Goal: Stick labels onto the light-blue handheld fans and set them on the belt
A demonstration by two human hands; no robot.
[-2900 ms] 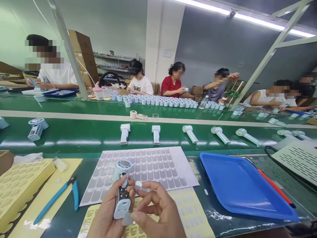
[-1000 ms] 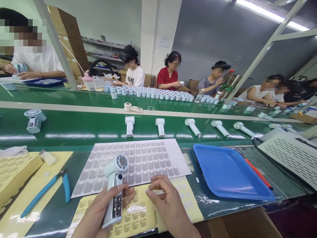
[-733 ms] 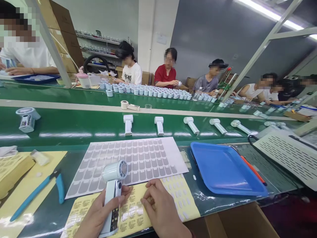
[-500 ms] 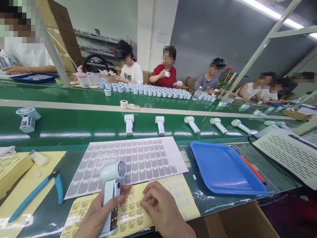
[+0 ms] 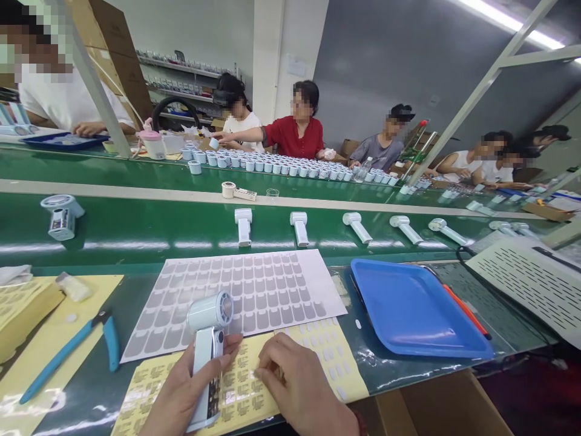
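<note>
On the head cam, our left hand [image 5: 179,390] had a solid grip on the pale blue fan [image 5: 206,313] by its handle, above the counter [image 5: 97,402] near its front edge. Our right hand [image 5: 293,375] was bunched up over the yellow label sheets [image 5: 245,387], and we couldn't tell if it pinched anything. The grey sticker sheet [image 5: 327,290] lay farther back, blue tray [image 5: 417,309] to its right.

I see a grey wall [image 5: 376,66] beside a white pillar [image 5: 297,36], a glowing tube lamp [image 5: 508,20] overhead, and shelves [image 5: 181,66] and stacked cardboard boxes [image 5: 131,66] further left.
</note>
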